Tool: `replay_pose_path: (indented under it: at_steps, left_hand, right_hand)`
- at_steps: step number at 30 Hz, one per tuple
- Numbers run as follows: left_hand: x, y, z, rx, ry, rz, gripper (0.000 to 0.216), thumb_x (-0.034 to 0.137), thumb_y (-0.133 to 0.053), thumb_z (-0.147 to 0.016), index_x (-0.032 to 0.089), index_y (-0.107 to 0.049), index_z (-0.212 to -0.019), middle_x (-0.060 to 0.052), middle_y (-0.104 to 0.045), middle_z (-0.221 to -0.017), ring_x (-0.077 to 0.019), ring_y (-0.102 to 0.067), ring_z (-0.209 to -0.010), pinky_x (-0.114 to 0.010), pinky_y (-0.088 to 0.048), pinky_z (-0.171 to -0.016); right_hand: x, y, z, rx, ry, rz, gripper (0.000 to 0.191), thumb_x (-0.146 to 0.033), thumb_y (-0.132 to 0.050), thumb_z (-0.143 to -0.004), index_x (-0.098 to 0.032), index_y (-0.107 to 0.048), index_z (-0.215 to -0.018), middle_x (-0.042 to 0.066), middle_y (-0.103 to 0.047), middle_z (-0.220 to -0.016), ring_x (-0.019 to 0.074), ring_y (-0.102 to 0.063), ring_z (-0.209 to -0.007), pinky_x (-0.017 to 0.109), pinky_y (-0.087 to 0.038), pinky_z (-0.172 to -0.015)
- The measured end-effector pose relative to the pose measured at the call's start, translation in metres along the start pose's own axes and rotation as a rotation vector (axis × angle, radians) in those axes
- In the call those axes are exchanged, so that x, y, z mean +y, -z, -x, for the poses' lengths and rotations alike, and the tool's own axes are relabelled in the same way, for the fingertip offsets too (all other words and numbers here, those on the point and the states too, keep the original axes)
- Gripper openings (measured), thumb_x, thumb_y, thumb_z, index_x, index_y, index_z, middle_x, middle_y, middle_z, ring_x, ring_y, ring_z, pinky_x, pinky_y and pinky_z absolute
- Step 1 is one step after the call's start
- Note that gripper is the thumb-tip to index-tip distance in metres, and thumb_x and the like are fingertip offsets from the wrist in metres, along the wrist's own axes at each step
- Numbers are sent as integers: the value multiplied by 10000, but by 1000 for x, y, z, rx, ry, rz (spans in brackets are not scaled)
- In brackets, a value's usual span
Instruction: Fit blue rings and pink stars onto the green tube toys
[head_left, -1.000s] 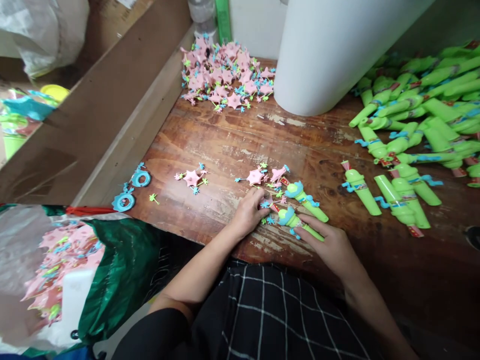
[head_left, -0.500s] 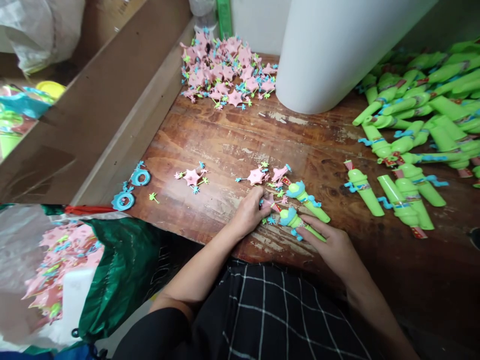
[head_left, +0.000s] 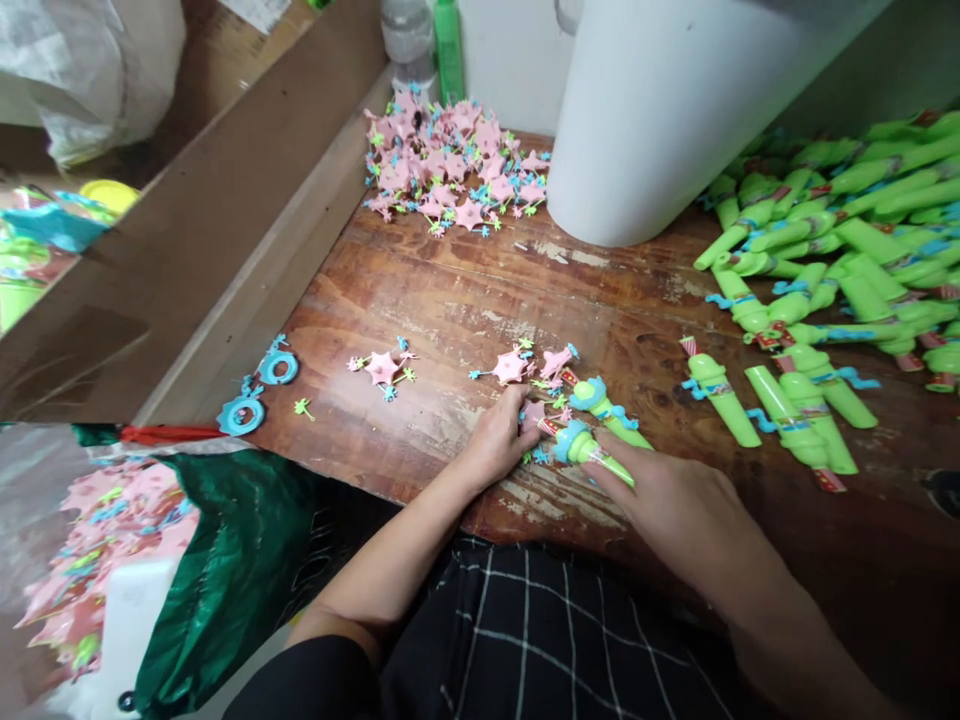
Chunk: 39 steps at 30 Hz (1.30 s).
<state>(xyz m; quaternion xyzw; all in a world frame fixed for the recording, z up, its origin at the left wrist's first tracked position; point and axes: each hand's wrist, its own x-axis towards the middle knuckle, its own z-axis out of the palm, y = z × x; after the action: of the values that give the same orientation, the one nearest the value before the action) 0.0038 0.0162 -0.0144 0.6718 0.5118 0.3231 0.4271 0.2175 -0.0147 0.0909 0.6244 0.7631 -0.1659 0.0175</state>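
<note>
A lime-green plastic tube toy with blue trim [head_left: 576, 442] is pinched between thumb and fingers by the right hand [head_left: 679, 500], apparently for steadiness, near the front edge of the brown wooden surface [head_left: 420, 290]. A pink plastic star [head_left: 534, 412] is touched by the left hand [head_left: 493, 438] (whether gripped cannot be told). Toward the far edge, similar green toys [head_left: 866, 240] are heaped.

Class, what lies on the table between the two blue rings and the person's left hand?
In the head view, a small green piece and a pink star lie between the blue rings and the left hand.
</note>
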Motion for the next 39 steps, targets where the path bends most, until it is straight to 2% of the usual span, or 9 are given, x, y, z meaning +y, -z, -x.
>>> replay_pose_path:
  at_steps: [8, 14, 19, 22, 24, 27, 31, 35, 39]
  left_hand:
    - [-10, -1, -3, -11, -30, -58, 531, 102, -676, -857, 204, -442, -1323, -50, -602, -1090, -238, -607, -971, -314, -471, -827]
    - [-3, 3, -1, 81, -63, 109, 650, 268, -724, -874, 209, -417, -1444, -89, -596, -1202, -261, -600, -1051, -373, -499, -935]
    - [1, 13, -5, 282, -87, 173, 351, 394, -480, -1061, 202, -545, -1348, -100, -650, -1147, -250, -639, -1025, -377, -523, -918]
    - [6, 40, -49, 458, -184, -17, 244, 325, -475, -1056, 193, -617, -1204, -101, -653, -1133, -249, -628, -1055, -379, -500, -968]
    - [12, 67, -102, 447, -220, -220, 253, 263, -535, -1016, 189, -603, -1248, -111, -638, -1141, -269, -601, -1085, -400, -477, -1004]
    - [20, 110, -196, 436, -74, -556, 546, 241, -704, -931, 145, -486, -1422, -183, -480, -1426, -359, -403, -1363, -462, -335, -1169]
    - [16, 145, -292, 290, 175, -712, 793, 217, -793, -861, 75, -353, -1505, -245, -305, -1555, -395, -279, -1453, -433, -251, -1216]
    - [-1, 149, -323, 208, 197, -719, 695, 222, -797, -844, 117, -435, -1428, -208, -458, -1455, -367, -388, -1389, -406, -322, -1164]
    - [-8, 136, -301, 215, 204, -740, 449, 267, -682, -943, 151, -490, -1331, -188, -532, -1367, -344, -467, -1315, -457, -326, -1150]
  right_hand:
    - [-50, 43, -40, -57, 166, 266, 269, -244, -580, -928, -205, -718, -701, 134, -685, -593, 253, -668, -558, 351, -460, -599]
    - [15, 13, -40, 8, 115, -95, 259, -478, -633, -918, -292, -814, -908, 45, -784, -802, 238, -741, -714, 305, -516, -619]
    - [70, -45, -17, 346, 129, -238, 402, -511, -621, -936, -273, -763, -1227, 47, -759, -976, 218, -750, -859, 286, -567, -718]
    - [76, -66, -13, 458, 136, -216, 429, -505, -571, -977, -258, -730, -1290, 50, -707, -928, 199, -731, -839, 279, -569, -731]
    - [74, -74, -17, 523, 162, -217, 407, -488, -557, -994, -248, -738, -1269, 69, -696, -973, 209, -721, -886, 307, -575, -795]
    - [71, -83, -27, 637, 184, -201, 373, -469, -588, -986, -231, -751, -1222, 98, -699, -1028, 247, -709, -929, 375, -577, -834]
    - [70, -93, -32, 699, 211, -208, 331, -448, -657, -947, -247, -750, -1194, 100, -705, -1020, 267, -706, -900, 403, -587, -784]
    - [73, -90, -21, 705, 276, -243, 414, -413, -698, -915, -302, -687, -1314, 90, -707, -1103, 280, -703, -953, 413, -591, -794]
    - [90, -69, -17, 865, 157, -242, 311, -317, -622, -968, -280, -689, -1270, 99, -699, -1091, 273, -686, -951, 423, -559, -845]
